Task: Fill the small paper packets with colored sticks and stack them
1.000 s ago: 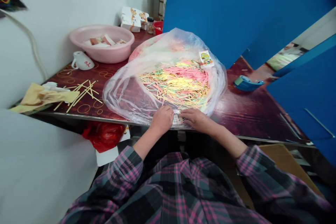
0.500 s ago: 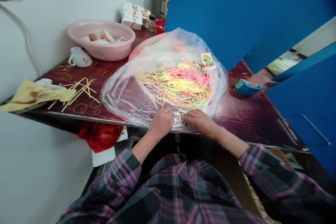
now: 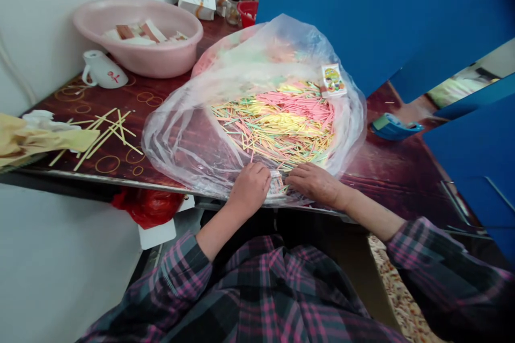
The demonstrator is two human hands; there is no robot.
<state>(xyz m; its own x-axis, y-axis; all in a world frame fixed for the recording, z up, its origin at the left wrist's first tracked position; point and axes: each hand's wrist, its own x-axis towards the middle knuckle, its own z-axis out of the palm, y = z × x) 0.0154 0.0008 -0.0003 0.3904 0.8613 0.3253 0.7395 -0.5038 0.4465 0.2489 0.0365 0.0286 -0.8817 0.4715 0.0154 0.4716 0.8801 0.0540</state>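
Right hand (image 3: 316,183) edged from left hand (image 3: 250,186); both grips curled at crinkly plastic bag (image 3: 237,83), hold unclear.

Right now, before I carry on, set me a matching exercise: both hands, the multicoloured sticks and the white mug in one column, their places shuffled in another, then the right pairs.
Things
1. Left hand
2. Multicoloured sticks
3. White mug
4. Right hand

Places
A. Just in front of the pink basin
B. To the right of the printed packet at the near edge
C. Heaped in the see-through plastic bag
D. To the left of that same packet

Pairs: 1-D, 2-C, 3-A, 4-B
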